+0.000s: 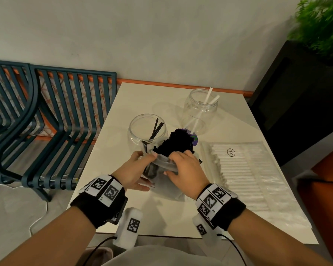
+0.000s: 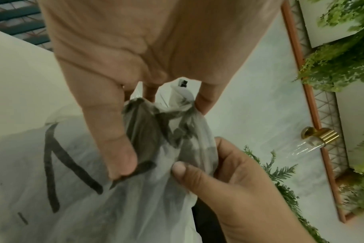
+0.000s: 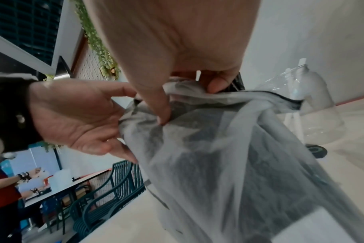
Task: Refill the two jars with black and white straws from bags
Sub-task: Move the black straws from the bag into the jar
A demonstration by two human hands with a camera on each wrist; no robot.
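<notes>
Both hands hold a translucent bag of black straws [image 1: 178,143] upright at the table's middle. My left hand [image 1: 140,164] pinches the bag's crumpled rim [image 2: 166,131] from the left, with the thumb [image 2: 119,157] on the plastic. My right hand [image 1: 183,164] pinches the same rim from the right, fingertip [image 3: 163,116] pressed into the bag [image 3: 218,156]. Just behind the bag stands a clear jar [image 1: 140,131] with two black straws. Farther back right is a second clear jar [image 1: 200,110] [image 3: 316,105] with a few white straws. A flat bag of white straws [image 1: 244,169] lies to the right.
The white table [image 1: 142,96] stands against a grey wall. Dark green slatted chairs [image 1: 52,121] stand to its left. A black planter with a green plant [image 1: 319,31] is at the right, and an orange seat [image 1: 327,189] lies beyond the table's right edge. Another person sits at a far table [image 3: 31,180].
</notes>
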